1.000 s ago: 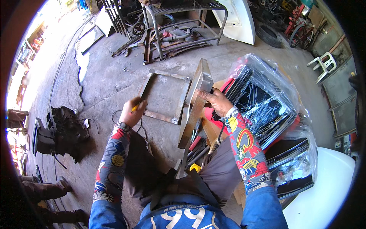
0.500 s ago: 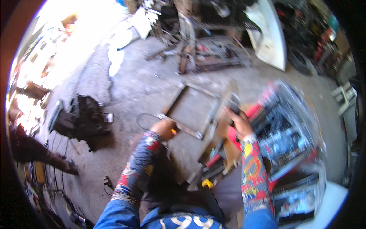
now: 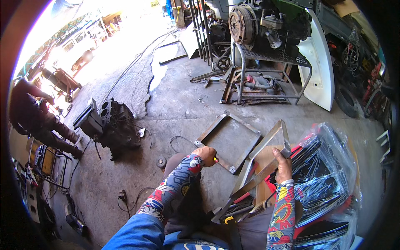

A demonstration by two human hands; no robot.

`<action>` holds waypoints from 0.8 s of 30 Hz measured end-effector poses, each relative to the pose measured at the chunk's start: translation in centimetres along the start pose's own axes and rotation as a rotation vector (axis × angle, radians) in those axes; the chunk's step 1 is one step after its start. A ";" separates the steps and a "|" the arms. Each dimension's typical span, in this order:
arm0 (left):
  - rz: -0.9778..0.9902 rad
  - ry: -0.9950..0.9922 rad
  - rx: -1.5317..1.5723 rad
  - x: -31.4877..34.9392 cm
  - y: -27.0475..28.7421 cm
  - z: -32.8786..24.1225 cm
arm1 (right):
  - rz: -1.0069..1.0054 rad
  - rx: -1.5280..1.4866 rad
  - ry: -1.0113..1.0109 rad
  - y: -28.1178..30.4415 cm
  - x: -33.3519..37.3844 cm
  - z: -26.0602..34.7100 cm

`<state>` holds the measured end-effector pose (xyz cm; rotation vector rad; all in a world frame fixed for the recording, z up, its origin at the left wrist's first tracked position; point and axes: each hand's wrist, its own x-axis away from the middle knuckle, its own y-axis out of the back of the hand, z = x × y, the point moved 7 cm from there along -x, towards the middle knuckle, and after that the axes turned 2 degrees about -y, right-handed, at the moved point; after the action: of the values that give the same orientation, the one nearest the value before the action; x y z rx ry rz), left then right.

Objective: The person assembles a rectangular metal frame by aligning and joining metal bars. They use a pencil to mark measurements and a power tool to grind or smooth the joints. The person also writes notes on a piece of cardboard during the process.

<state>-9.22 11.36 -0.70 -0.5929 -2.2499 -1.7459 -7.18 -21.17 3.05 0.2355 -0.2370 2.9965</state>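
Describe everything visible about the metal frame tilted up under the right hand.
The angle-iron frame is a bare grey steel rectangle of welded bars, open in the middle, dull and rust-marked. It stands tilted on edge, upper corner raised, lower end down among tools near the person's knees. The right hand grips its upper bar near the corner. It leans over a wooden board, beside a second, flat frame on the concrete floor, and against plastic-wrapped panels.

Both forearms wrapped in tight printed sleeves, comic-style art in red, yellow, blue and grey, running from elbow to wrist. Left hand (image 3: 206, 155) and right hand (image 3: 283, 164) bare, without gloves. Blue cloth over the near left upper arm, white lettering across a blue shirt front at the near edge, dark trousers below
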 end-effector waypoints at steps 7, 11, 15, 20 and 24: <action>-0.008 -0.015 0.012 0.4 0.3 -0.5 | 0.016 -0.022 0.001 0.4 -0.3 -0.7; -0.014 -0.015 0.013 0.3 0.1 -0.2 | 0.010 -0.059 0.005 0.1 -0.2 -0.7; -0.047 -0.021 0.034 -0.2 -0.3 0.8 | 0.030 -0.059 -0.011 -0.5 -0.2 -0.5; 0.012 -0.063 -0.023 -0.6 -0.8 1.7 | 0.015 -0.039 -0.051 -0.1 0.1 -1.0; -0.103 -0.080 0.065 0.5 0.4 1.2 | -0.005 -0.078 -0.004 0.2 0.1 -0.9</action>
<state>-9.41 12.63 -0.47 -0.5522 -2.4225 -1.7165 -7.45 -21.19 2.20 0.2337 -0.3518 2.9742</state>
